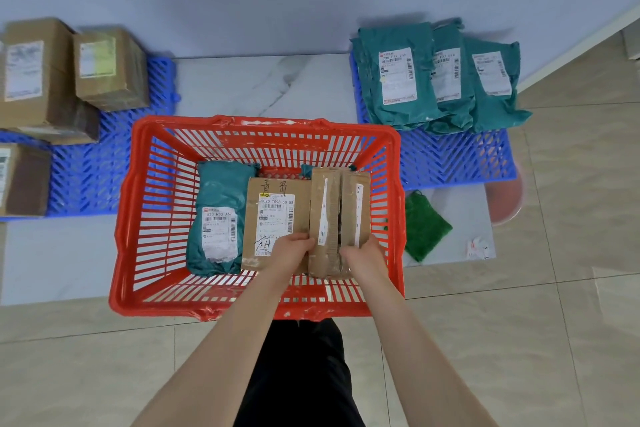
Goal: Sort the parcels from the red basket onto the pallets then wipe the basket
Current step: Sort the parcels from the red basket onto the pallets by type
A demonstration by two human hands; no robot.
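At the red basket's (256, 211) five-o'clock corner, left hand (294, 248) and right hand (363, 253) clamp the upright cardboard box (332, 218). Its loose flaps might slip free, and lifting could drag the flat box (273, 218) lying at nine o'clock.

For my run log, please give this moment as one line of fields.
step: sorting | both hands: left hand and right hand grip upright cardboard boxes in red basket | wiping: not begun

The basket (256, 128) is red with slatted walls. Both pallets (457, 159) are bright blue with a chevron grid. The bags (398, 80) are teal with white labels; the boxes (110, 69) are plain brown cardboard. The cloth (424, 225) is dark green. The floor (571, 253) is beige tile.
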